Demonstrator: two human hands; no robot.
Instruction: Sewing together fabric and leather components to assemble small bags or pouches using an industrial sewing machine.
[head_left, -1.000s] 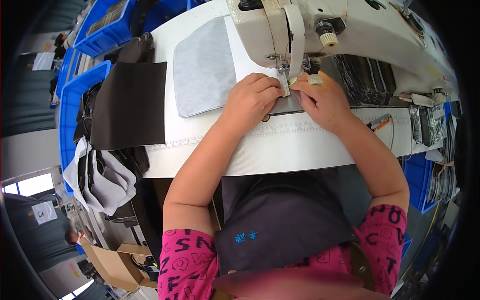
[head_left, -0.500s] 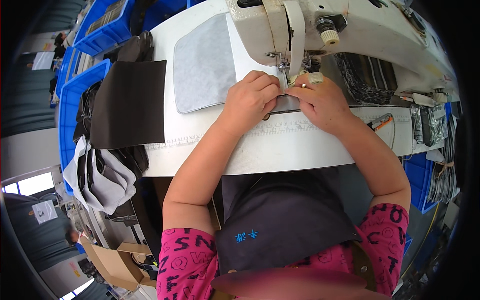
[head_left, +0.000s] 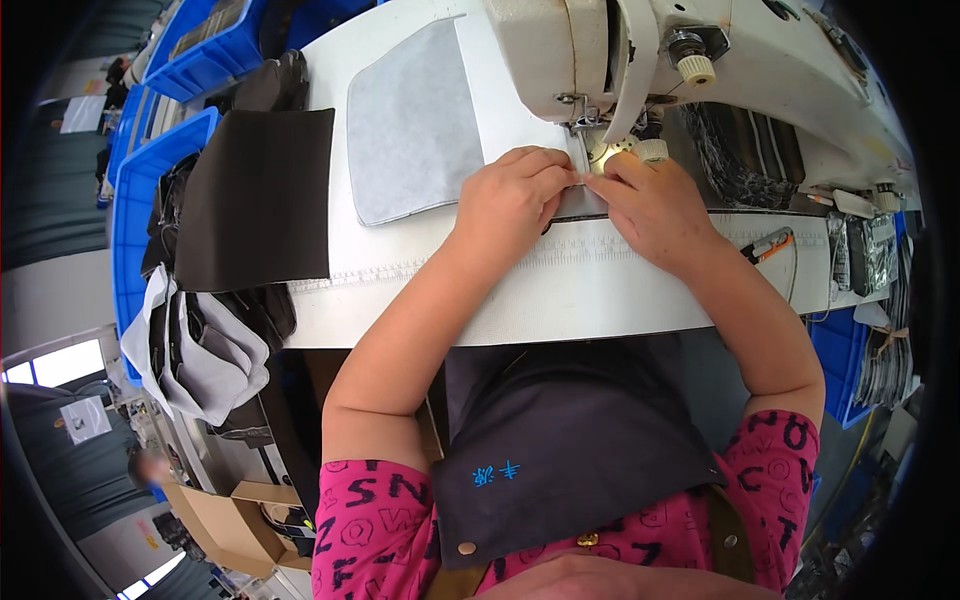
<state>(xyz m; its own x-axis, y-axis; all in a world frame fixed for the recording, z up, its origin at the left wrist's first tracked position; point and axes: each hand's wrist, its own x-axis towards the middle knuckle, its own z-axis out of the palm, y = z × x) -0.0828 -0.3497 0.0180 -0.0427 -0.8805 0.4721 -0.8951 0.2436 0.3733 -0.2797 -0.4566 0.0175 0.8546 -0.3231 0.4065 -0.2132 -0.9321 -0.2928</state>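
Just in front of the needle of a white sewing machine (head_left: pixel 560 60), my two hands meet fingertip to fingertip. My left hand (head_left: pixel 512 205) is closed in a pinch, its thumb and forefinger pressed together. From the other side my right hand (head_left: pixel 658 208) pinches at the same spot, fingers curled. Whatever lies between the fingertips is small and mostly covered, so I cannot make it out. A light grey fabric panel (head_left: pixel 412 125) with rounded corners lies flat on the white table (head_left: pixel 560 310), left of the machine and beside my left hand.
A dark brown panel (head_left: pixel 258 195) lies over a blue bin (head_left: pixel 132 200) at the left, above grey-white pieces (head_left: pixel 215 360). Striped dark fabric pieces (head_left: pixel 745 155) are stacked under the machine arm. An orange-and-black cutter (head_left: pixel 768 245) lies right of my right hand. A ruler scale (head_left: pixel 400 272) runs along the table.
The machine appears slightly farther right and higher in the view. My hands have shifted a little right, their fingertips still together. The grey panel has hardly moved.
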